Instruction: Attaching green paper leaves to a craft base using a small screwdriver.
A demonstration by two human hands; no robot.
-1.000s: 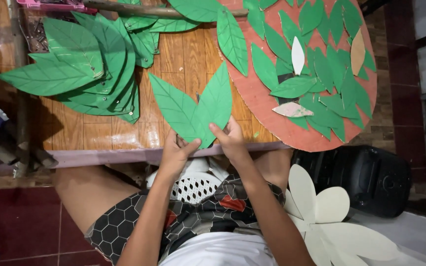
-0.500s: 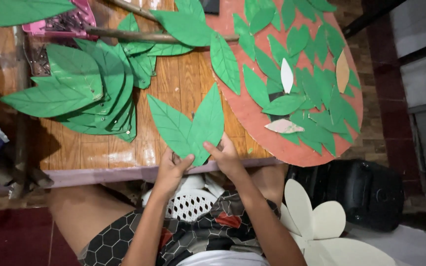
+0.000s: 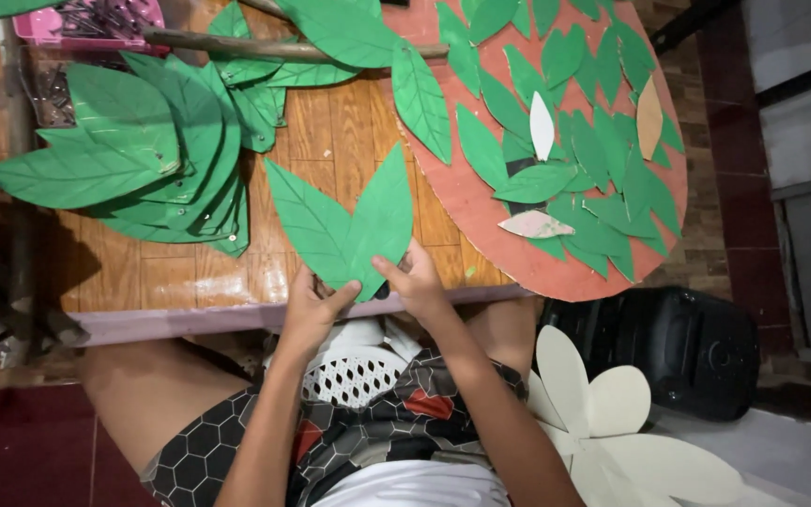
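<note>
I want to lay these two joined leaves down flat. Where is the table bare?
Bare wood lies between the leaf pile and the table's near edge, and a strip between pile and red board. The board and far edge are crowded.

Head camera — looking straight down, close over the wooden table (image 3: pixel 349 141).

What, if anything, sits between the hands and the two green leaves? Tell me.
Nothing visible. The left hand and right hand already pinch the bases of the two green leaves, which lie in a V on the table. The leaf pile and round board lie off to the sides.
</note>
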